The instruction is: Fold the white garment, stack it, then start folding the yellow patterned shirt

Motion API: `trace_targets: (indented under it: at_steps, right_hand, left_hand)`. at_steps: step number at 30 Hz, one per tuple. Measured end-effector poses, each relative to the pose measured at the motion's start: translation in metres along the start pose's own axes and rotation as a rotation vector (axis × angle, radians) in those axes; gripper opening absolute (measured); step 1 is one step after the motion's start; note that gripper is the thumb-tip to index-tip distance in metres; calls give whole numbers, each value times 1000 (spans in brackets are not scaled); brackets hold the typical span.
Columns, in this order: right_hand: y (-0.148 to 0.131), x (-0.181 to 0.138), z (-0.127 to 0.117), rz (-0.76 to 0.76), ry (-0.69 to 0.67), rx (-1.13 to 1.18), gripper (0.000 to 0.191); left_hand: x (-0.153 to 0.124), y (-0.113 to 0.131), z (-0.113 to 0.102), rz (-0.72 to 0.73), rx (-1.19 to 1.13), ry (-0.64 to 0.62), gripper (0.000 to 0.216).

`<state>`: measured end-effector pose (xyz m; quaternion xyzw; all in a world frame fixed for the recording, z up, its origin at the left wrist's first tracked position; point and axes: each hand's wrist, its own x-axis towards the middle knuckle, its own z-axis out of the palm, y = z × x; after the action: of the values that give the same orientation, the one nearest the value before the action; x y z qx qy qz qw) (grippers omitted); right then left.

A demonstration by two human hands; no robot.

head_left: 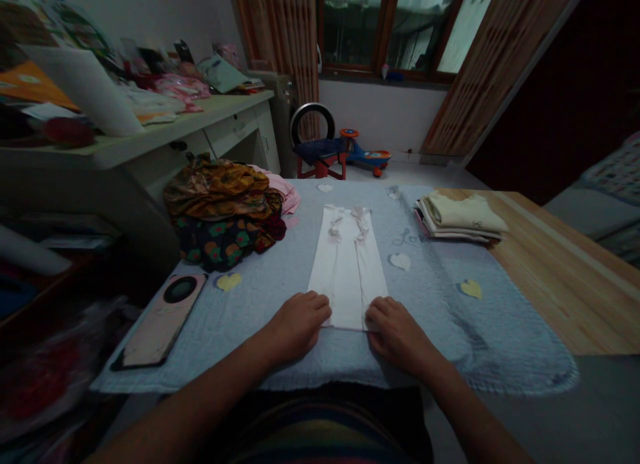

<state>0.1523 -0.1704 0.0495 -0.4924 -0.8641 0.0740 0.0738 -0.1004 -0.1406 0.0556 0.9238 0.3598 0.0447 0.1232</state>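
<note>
The left hand [300, 324] and the right hand [397, 332] were curled, each pinching a near corner of the white garment [347, 264]. It lay flat along the middle of the blue blanket [490, 331], with a phone [163, 321] at the left.

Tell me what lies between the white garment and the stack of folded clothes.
Only the blue blanket, with a white heart patch and some stitched lettering on it, as the head view shows.

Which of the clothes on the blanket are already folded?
The cream stack at the far right. The white garment lies flat, with the left hand and right hand gripping its near end; the patterned heap at the left is crumpled.
</note>
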Motion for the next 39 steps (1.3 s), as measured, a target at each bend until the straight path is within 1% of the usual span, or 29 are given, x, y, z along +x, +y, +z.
trace_targets:
  at_steps: [5, 9, 13, 17, 19, 22, 26, 28, 31, 33, 35, 39]
  right_hand:
    - [-1, 5, 1, -3, -51, -82, 18]
    - [-3, 8, 5, 25, -57, -109, 20]
    - [-7, 9, 10, 69, 8, -102, 17]
    - [-8, 11, 17, 114, 90, -95, 12]
    - [-4, 11, 19, 126, 89, -98, 13]
    - [7, 8, 19, 152, 69, -64, 21]
    - [29, -1, 16, 176, 110, 104, 32]
    - [38, -6, 16, 157, 140, 204, 34]
    - [48, -7, 14, 90, 189, 353, 29]
    - [52, -2, 11, 54, 225, 453, 26]
    - [54, 6, 4, 69, 236, 543, 27]
    - [59, 27, -12, 153, 162, 698, 24]
  left_hand:
    - [6, 8, 3, -32, 84, 9, 23]
    - [11, 12, 7, -51, 159, 13, 20]
    - [13, 9, 15, -64, 176, 59, 16]
    - [12, 2, 20, -74, 128, 112, 16]
    - [12, -3, 17, -70, 71, 108, 18]
    - [11, -16, 12, -30, -77, 100, 30]
    - [5, -37, 13, 28, -247, 135, 43]
    - [2, -46, 18, 44, -314, 183, 43]
    - [-2, -54, 21, 59, -413, 263, 35]
    - [-1, -55, 18, 42, -481, 276, 29]
    - [3, -55, 11, -6, -570, 253, 24]
    - [19, -58, -6, -133, -861, 191, 23]
